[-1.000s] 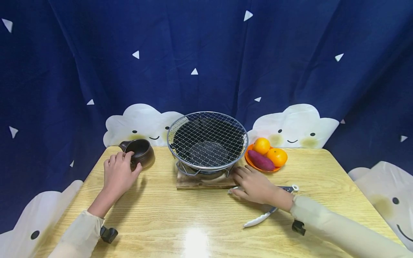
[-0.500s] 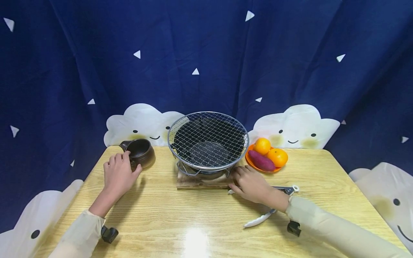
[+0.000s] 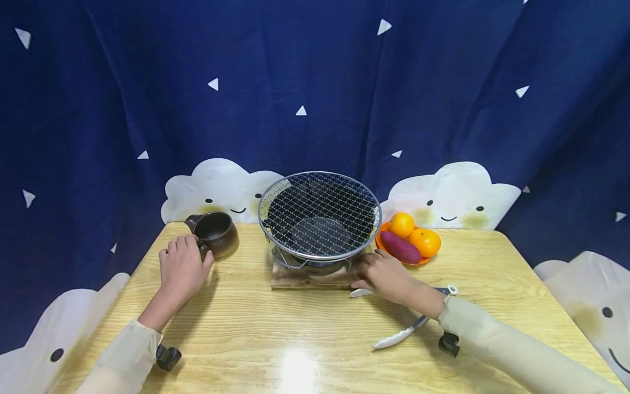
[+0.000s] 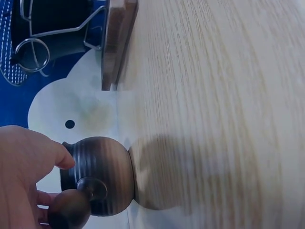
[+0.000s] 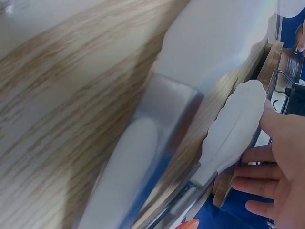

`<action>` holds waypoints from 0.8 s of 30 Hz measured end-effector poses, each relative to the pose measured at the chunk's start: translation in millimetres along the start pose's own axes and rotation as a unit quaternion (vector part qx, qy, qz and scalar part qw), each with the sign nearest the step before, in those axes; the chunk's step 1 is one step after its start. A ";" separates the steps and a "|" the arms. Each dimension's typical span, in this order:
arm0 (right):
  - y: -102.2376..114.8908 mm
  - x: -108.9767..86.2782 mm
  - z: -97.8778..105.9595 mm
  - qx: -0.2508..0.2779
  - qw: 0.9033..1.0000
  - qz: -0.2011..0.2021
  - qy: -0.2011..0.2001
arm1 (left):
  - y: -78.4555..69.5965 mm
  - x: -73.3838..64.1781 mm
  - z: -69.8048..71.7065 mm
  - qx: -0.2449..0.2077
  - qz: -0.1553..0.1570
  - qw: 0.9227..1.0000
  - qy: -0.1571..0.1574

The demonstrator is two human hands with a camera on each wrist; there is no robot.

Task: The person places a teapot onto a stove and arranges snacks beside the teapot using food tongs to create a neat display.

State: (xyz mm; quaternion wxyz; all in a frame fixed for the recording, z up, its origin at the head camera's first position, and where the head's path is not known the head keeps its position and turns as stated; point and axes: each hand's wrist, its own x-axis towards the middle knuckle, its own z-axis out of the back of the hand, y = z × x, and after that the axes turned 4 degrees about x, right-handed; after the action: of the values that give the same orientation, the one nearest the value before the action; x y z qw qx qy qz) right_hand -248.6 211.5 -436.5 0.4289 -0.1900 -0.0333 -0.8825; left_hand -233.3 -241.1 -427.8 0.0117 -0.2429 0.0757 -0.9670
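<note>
A small dark brown pot with stubby handles stands at the back left of the table. My left hand is at its near handle; in the left wrist view the thumb meets the pot near its rim and the other fingers lie behind the handle, partly hidden. My right hand rests loosely at the right end of the wooden board under the round grill. White-tipped tongs lie spread on the table under that hand. The right fingers are relaxed, beside one tong tip.
An orange plate at the back right bears two orange fruits and a purple sweet potato. The grill's wire mesh overhangs its board. A blue curtain hangs right behind the table.
My left fingers have drawn back slightly from the pot's rim toward the handle. My right hand has shifted a little to the left. The pot, grill, fruit and tongs stay in place.
</note>
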 end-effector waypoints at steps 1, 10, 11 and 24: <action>-0.3 -0.1 0.2 0.000 1.000 0.004 -0.001 | 0.4 -0.2 0.1 0.002 -0.002 1.000 -0.003; -0.4 -3.5 3.2 0.000 1.000 0.019 0.002 | 3.1 -1.4 0.3 0.006 -0.010 1.000 -0.011; -0.6 -4.5 3.0 0.005 1.000 0.018 0.004 | 3.2 -1.3 0.0 0.007 -0.012 1.000 -0.010; 1.9 -11.9 -3.5 0.034 0.999 0.009 0.026 | 4.0 0.2 -4.9 0.014 -0.020 1.000 0.011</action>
State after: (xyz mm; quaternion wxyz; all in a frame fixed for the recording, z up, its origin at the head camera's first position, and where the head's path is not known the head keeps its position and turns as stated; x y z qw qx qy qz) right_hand -241.5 218.3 -444.3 0.4440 -0.1524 -0.0505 -0.8815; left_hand -235.8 -244.3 -432.6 -0.0055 -0.2332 0.0572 -0.9707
